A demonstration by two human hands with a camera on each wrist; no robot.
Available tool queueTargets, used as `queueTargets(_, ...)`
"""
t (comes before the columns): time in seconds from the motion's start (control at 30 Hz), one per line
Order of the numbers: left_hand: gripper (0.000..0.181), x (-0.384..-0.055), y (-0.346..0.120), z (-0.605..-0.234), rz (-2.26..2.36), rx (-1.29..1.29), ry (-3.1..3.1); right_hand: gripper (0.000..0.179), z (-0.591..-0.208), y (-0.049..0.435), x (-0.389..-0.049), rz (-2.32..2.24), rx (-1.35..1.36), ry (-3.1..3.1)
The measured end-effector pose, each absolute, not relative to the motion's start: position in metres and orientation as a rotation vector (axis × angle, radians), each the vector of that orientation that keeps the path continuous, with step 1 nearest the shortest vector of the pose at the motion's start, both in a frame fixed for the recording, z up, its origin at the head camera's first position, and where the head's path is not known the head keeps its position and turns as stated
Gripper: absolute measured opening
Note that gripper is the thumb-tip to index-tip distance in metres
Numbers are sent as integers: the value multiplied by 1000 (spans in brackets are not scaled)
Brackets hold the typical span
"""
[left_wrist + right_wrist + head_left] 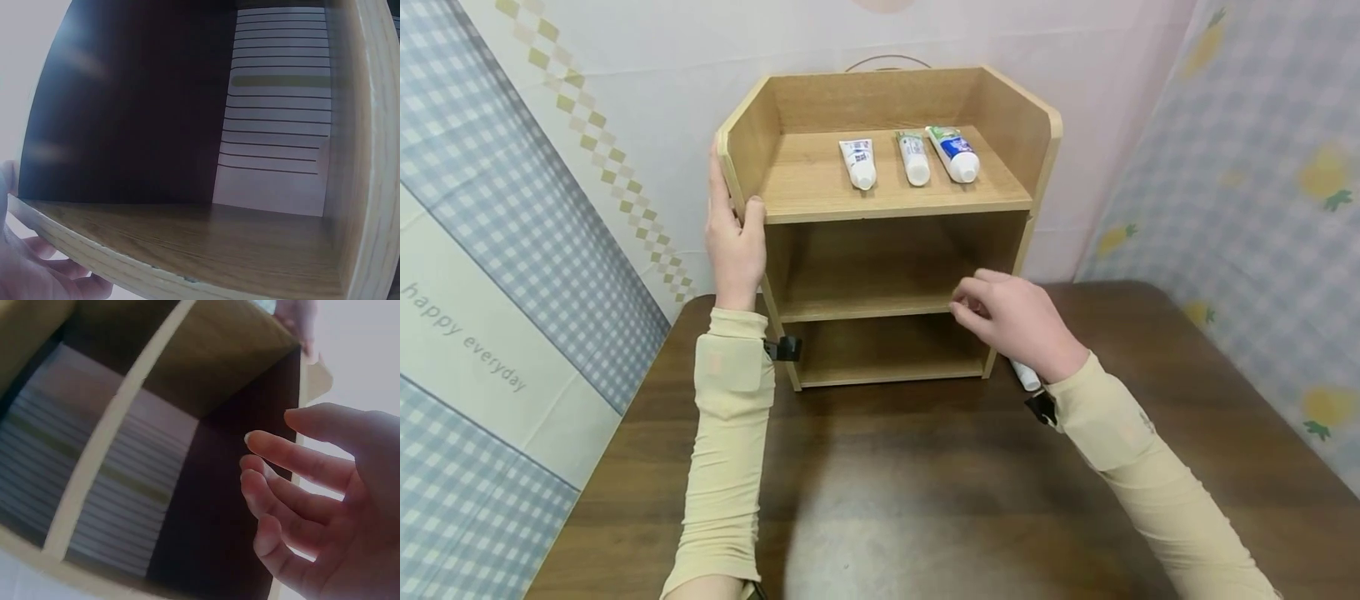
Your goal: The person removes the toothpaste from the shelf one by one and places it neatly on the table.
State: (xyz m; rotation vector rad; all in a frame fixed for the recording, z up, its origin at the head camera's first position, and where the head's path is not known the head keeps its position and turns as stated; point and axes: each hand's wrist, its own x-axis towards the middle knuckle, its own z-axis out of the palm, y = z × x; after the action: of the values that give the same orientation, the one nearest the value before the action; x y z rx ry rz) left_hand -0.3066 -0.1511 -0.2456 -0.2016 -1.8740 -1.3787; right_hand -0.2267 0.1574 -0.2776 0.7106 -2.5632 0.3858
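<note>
- a wooden shelf (pixel 891 215) is stood on the brown table (pixel 880 483), its open front turned to the camera.
- its left side panel is gripped near the top by the left hand (pixel 735 246), the thumb set at the front edge and the fingers laid along the outside.
- the right hand (pixel 1011 312) is held before the shelf's right side, with loosely bent, parted fingers; nothing is held in it.
- three tubes are laid on the top board, caps to the front: a white tube (pixel 859 162) at the left, a green-and-white tube (pixel 913 158), and just beside that a blue-and-green tube (pixel 954 155).
- a white-ended item (pixel 1027 377) on the table, by the shelf's right foot, is partly hidden by the right hand.
- both forearms are covered by cream sleeves (pixel 730 450).
</note>
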Motion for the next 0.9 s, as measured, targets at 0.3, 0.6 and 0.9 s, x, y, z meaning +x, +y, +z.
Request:
queueTargets(0.3,72,-308,-151,-248,-1366,-250,-1846,20,-267,131,-232,444,784,-2422)
queueTargets(0.6,71,-308,-152,-248,-1370,-213,-1851,33,-245,102,-247,433,931,-2249)
queueTargets(0.9,70,-309,-152,-250,-1364,-224,-1848,46,-214,72,-271,290,720,-2295)
